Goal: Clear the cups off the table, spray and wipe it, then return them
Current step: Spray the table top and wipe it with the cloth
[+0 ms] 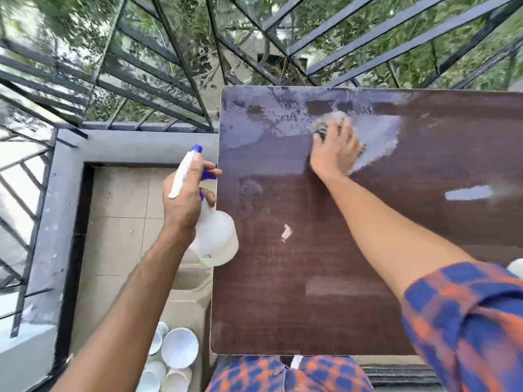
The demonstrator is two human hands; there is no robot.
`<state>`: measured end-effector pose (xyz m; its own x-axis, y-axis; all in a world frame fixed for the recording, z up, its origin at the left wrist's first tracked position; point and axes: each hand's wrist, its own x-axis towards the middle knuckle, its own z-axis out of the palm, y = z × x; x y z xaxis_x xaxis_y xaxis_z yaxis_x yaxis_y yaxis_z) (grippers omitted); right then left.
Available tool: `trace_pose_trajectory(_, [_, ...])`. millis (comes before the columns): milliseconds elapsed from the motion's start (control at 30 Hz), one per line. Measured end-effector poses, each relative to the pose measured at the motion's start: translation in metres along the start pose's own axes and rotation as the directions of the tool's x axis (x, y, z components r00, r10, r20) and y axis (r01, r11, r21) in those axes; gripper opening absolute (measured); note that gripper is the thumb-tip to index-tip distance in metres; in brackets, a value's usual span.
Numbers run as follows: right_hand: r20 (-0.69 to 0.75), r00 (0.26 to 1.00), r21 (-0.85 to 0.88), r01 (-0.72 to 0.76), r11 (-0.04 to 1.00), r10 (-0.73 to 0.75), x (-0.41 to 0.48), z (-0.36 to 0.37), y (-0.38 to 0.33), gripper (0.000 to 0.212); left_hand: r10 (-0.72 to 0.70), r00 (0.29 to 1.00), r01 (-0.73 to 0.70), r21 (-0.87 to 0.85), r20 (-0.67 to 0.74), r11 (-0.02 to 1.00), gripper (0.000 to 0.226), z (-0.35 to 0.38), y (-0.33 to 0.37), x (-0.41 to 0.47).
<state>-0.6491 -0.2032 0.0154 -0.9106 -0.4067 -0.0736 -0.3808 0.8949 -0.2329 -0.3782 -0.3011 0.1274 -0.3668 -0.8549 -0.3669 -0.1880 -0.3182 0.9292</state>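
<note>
The dark brown table [325,278] fills the right half of the view, with wet streaks across its far part. My right hand [335,149] presses a small cloth [331,120] flat on the wet far area. My left hand [185,199] grips a white spray bottle [218,239] with a blue nozzle and trigger, held just off the table's left edge. Several white cups [177,349] stand grouped on a seat low at the left, beside the table.
A dark metal railing [158,89] runs along the balcony's far and left sides above a grey ledge [133,142]. Beige floor tiles [119,207] lie left of the table. A white object [516,267] peeks in at the right edge.
</note>
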Motion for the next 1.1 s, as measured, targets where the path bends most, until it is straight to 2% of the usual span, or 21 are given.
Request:
trace_pose_trajectory(67, [0.067, 0.962, 0.009, 0.263, 0.965, -0.263, -0.016, 0.014, -0.051, 0.044, 0.0, 1.0, 0.0, 0.003, -0.02, 1.0, 0.037, 0.002, 0.0, 0.001])
trace_pose_trajectory(100, [0.098, 0.906, 0.015, 0.412, 0.911, -0.412, -0.027, 0.023, -0.074, 0.046, 0.002, 1.0, -0.002, 0.005, -0.032, 1.0, 0.037, 0.003, 0.001, 0.001])
trace_pose_trajectory(167, [0.159, 0.732, 0.031, 0.667, 0.744, -0.663, -0.057, 0.039, -0.108, 0.052, 0.007, 0.999, -0.006, 0.018, -0.046, 1.0, 0.037, 0.005, 0.001, 0.001])
trace_pose_trajectory(233, [0.191, 0.596, 0.064, 0.786, 0.615, -0.78, -0.075, 0.048, -0.115, 0.049, 0.009, 0.998, -0.007, 0.022, -0.058, 1.0, 0.037, 0.006, 0.002, 0.003])
trace_pose_trajectory(300, [0.159, 0.558, 0.098, 0.812, 0.576, -0.814, -0.069, 0.049, -0.097, 0.044, 0.004, 0.998, -0.003, 0.012, -0.069, 1.0, 0.037, 0.007, 0.002, 0.003])
trace_pose_trajectory(333, [0.14, 0.571, 0.109, 0.803, 0.586, -0.809, -0.059, 0.046, -0.083, 0.043, 0.003, 0.997, -0.003, 0.004, -0.073, 1.0, 0.036, 0.008, 0.002, 0.004])
trace_pose_trajectory(367, [0.121, 0.608, 0.114, 0.777, 0.62, -0.785, -0.045, 0.04, -0.068, 0.043, 0.003, 0.997, -0.003, -0.006, -0.08, 1.0, 0.036, 0.009, 0.001, 0.004])
trace_pose_trajectory(433, [0.073, 0.752, 0.089, 0.649, 0.755, -0.655, -0.009, 0.026, -0.031, 0.041, 0.0, 0.996, -0.001, -0.011, -0.086, 1.0, 0.036, 0.011, 0.001, 0.005])
trace_pose_trajectory(500, [0.027, 0.923, 0.056, 0.383, 0.922, -0.385, 0.031, 0.005, 0.012, 0.039, -0.001, 0.997, -0.001, -0.018, -0.077, 1.0, 0.036, 0.014, 0.002, 0.006])
trace_pose_trajectory(533, [-0.001, 0.974, 0.054, 0.225, 0.973, -0.225, 0.049, -0.005, 0.034, 0.04, -0.002, 0.998, 0.0, -0.025, -0.07, 1.0, 0.036, 0.016, 0.003, 0.007])
trace_pose_trajectory(567, [-0.018, 0.997, 0.055, 0.08, 0.995, -0.079, 0.065, -0.013, 0.053, 0.042, -0.003, 0.998, 0.001, -0.031, -0.064, 1.0, 0.036, 0.017, 0.003, 0.008])
trace_pose_trajectory(633, [-0.039, 0.993, 0.047, -0.112, 0.993, 0.114, 0.087, -0.021, 0.067, 0.047, -0.004, 0.998, 0.001, -0.041, -0.065, 0.999, 0.035, 0.019, 0.005, 0.01])
trace_pose_trajectory(700, [-0.028, 0.976, 0.037, -0.213, 0.976, 0.214, 0.092, -0.017, 0.05, 0.049, -0.01, 0.998, 0.007, -0.038, -0.067, 0.999, 0.036, 0.021, 0.007, 0.014])
trace_pose_trajectory(733, [-0.013, 0.978, 0.041, -0.209, 0.977, 0.209, 0.091, -0.012, 0.031, 0.049, -0.01, 0.997, 0.008, -0.039, -0.073, 0.999, 0.036, 0.021, 0.008, 0.016])
trace_pose_trajectory(800, [0.007, 0.999, 0.017, -0.033, 0.999, 0.032, 0.078, 0.0, -0.015, 0.046, -0.008, 0.997, 0.005, -0.042, -0.079, 0.999, 0.036, 0.022, 0.011, 0.019])
trace_pose_trajectory(867, [0.062, 0.957, 0.001, 0.283, 0.959, -0.283, 0.055, 0.016, -0.066, 0.043, -0.005, 0.997, 0.002, -0.031, -0.081, 1.0, 0.036, 0.023, 0.013, 0.021])
trace_pose_trajectory(933, [0.153, 0.797, 0.022, 0.588, 0.808, -0.584, 0.021, 0.032, -0.109, 0.042, 0.0, 0.997, -0.002, -0.021, -0.082, 1.0, 0.036, 0.024, 0.015, 0.023])
trace_pose_trajectory(1000, [0.204, 0.607, 0.047, 0.777, 0.627, -0.768, -0.011, 0.044, -0.128, 0.046, 0.008, 0.996, -0.01, -0.014, -0.088, 1.0, 0.037, 0.025, 0.017, 0.025])
trace_pose_trajectory(1033, [0.193, 0.555, 0.069, 0.815, 0.575, -0.809, -0.016, 0.05, -0.127, 0.044, 0.011, 0.996, -0.012, -0.012, -0.089, 1.0, 0.037, 0.026, 0.018, 0.026])
trace_pose_trajectory(1100, [0.102, 0.533, 0.11, 0.833, 0.542, -0.84, -0.005, 0.051, -0.109, 0.039, 0.007, 0.996, -0.009, -0.019, -0.091, 1.0, 0.037, 0.026, 0.02, 0.028])
